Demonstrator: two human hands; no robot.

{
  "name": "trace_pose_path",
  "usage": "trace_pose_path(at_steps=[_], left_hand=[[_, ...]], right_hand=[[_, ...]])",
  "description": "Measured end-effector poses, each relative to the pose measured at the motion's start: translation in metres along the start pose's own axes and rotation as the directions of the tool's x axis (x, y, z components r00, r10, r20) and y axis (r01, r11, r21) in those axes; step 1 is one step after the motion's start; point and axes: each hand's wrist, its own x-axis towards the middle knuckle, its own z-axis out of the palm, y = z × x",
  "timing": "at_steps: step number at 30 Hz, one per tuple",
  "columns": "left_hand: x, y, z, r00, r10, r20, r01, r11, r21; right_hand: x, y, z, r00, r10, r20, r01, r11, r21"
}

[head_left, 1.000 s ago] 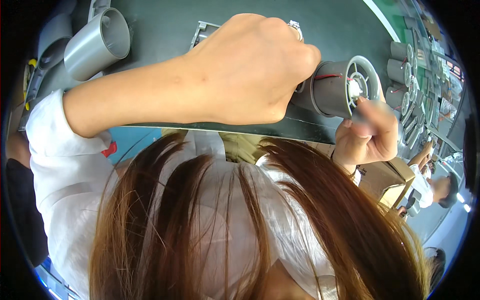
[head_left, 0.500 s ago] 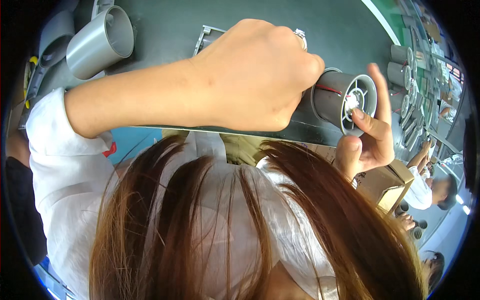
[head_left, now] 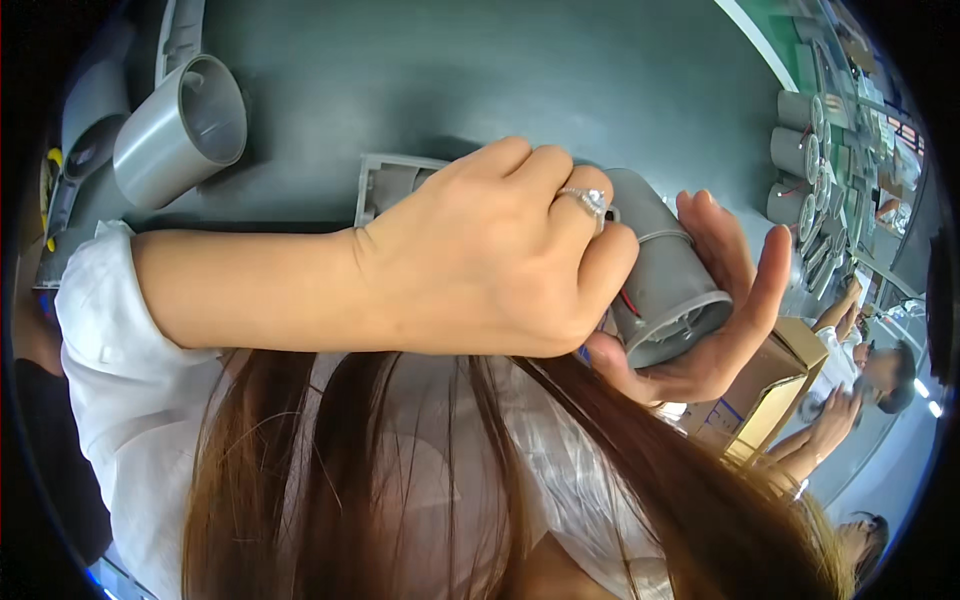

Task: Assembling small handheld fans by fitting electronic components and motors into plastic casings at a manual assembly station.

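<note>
My left hand (head_left: pixel 500 255), a ring on one finger, is wrapped over the near end of a grey cylinder (head_left: pixel 665 285) with a red wire showing at its side. My right hand (head_left: pixel 725 300) cups the cylinder's far end from the right. Its fingers are stretched along the wall and its thumb is underneath. The cylinder is held above the dark green table (head_left: pixel 520 80), with its open end tilted down and to the right. My forearm crosses the view from the left.
A wide grey tube (head_left: pixel 180 125) lies at the upper left. A flat grey frame part (head_left: pixel 390 185) rests on the table behind my left hand. Several grey cylinders (head_left: pixel 800 150) stand at the far right. A cardboard box (head_left: pixel 770 395) and other people (head_left: pixel 870 365) are at the right. Long brown hair (head_left: pixel 400 480) fills the bottom.
The cylinder has turned, so its open face points down-right instead of toward me. My right hand has gone from touching that face to cupping the body. Both hands have shifted lower.
</note>
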Motion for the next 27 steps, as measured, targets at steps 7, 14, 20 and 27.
trace_pose_path(at_steps=[7, 14, 20, 27], left_hand=[[0.001, 0.002, 0.001, 1.0, 0.006, -0.017, -0.006, 0.999, -0.042], [-0.007, -0.003, 0.004, 1.0, -0.013, -0.026, 0.013, 1.0, -0.013], [0.002, -0.006, -0.008, 0.97, -0.169, 0.173, 0.21, 0.945, -0.251], [0.005, -0.01, -0.014, 0.918, -0.182, 0.353, 0.287, 0.917, -0.275]], right_hand=[[-0.004, -0.009, 0.003, 0.999, 0.045, 0.015, -0.045, 0.999, -0.013], [0.013, -0.013, -0.001, 0.987, 0.044, 0.156, -0.033, 0.997, -0.074], [0.02, 0.008, 0.017, 0.994, 0.103, 0.035, -0.095, 0.977, -0.19], [0.02, 0.011, 0.021, 0.996, 0.087, 0.027, -0.083, 0.989, -0.124]])
